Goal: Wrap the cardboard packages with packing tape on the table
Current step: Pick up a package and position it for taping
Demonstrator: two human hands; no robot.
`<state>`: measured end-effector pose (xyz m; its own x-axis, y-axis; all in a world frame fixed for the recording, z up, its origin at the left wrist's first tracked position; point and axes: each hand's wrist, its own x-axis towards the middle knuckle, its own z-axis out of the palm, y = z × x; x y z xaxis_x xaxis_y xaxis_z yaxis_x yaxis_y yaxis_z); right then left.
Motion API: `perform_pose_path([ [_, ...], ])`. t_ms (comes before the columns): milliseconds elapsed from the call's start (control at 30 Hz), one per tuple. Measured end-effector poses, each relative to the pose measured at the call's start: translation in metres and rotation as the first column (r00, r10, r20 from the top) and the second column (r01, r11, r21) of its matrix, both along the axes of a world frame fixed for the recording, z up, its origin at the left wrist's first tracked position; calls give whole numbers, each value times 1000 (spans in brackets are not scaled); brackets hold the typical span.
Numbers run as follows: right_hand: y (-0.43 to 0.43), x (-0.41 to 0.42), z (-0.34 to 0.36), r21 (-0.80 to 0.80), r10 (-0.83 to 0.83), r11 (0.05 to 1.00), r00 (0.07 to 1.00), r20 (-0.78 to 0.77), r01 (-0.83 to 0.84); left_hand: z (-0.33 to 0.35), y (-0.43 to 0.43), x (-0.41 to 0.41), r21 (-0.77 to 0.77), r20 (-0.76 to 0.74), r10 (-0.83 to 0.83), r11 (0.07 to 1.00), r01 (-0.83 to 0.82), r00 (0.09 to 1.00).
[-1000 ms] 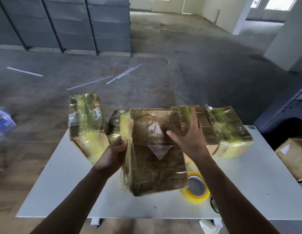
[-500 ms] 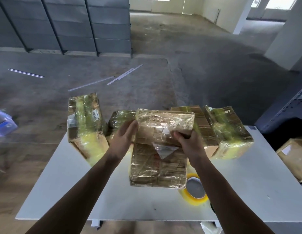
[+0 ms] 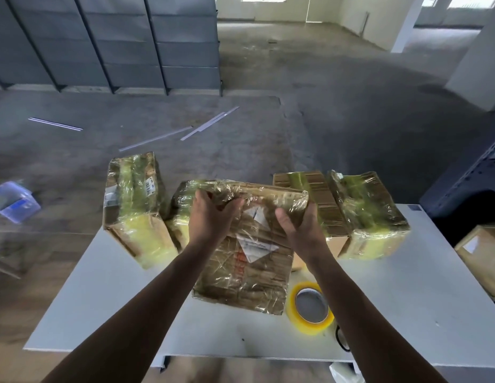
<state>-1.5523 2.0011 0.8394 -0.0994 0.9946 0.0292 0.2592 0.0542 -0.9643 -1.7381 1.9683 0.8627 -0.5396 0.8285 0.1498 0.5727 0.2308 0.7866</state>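
So the box (image 3: 249, 272) sits center of the counter (image 3: 116, 299), all crinkly clear tape, white label (image 3: 254, 244) showing. The left grip (image 3: 213, 217) and right grip (image 3: 299, 228) clutch its far edge, tape roll (image 3: 304, 327) at its 4 o'clock.

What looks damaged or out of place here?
The cardboard package gripped by the left hand and right hand is creased, its tape wrinkled and baggy. Pale strips lie scattered on the floor behind the table.

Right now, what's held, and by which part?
The centre package, by its upper far edge: left hand grips near the left end, right hand at the right corner.
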Motion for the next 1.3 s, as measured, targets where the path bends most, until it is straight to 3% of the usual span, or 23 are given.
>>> perform_pose_path([
  [100,-3,12,5,67,-65,996,998,-4,65,12,-9,12,22,-12,-81,996,81,997],
  [200,-4,22,7,111,-76,990,995,-59,82,29,-15,16,165,244,-281,955,246,928],
  [267,-7,25,8,113,-20,993,989,-148,37,34,-12,12,222,368,-260,957,187,893],
  [400,-8,25,10,144,155,982,948,-276,-119,29,-9,-2,176,487,-82,984,-6,869],
  [467,-6,26,17,135,151,984,938,-313,-113,31,-16,-4,177,542,-35,982,-73,839],
  [533,0,27,23,54,124,992,933,-338,-112,35,-24,-5,222,564,-28,968,-119,826],
  [633,16,24,30,-82,133,985,966,-220,-154,38,-29,-8,286,551,-60,950,-121,832],
  [867,26,9,61,41,139,990,978,-153,-134,46,-14,-22,413,379,-252,907,81,891],
  [1000,34,8,60,106,117,990,970,-215,-96,59,1,-40,372,434,-432,885,279,791],
  [1133,43,10,52,124,114,988,977,-180,-93,69,19,-51,279,533,-474,881,383,701],
  [1300,44,16,52,175,114,980,990,-89,-97,57,54,-44,181,581,-362,931,318,729],
])
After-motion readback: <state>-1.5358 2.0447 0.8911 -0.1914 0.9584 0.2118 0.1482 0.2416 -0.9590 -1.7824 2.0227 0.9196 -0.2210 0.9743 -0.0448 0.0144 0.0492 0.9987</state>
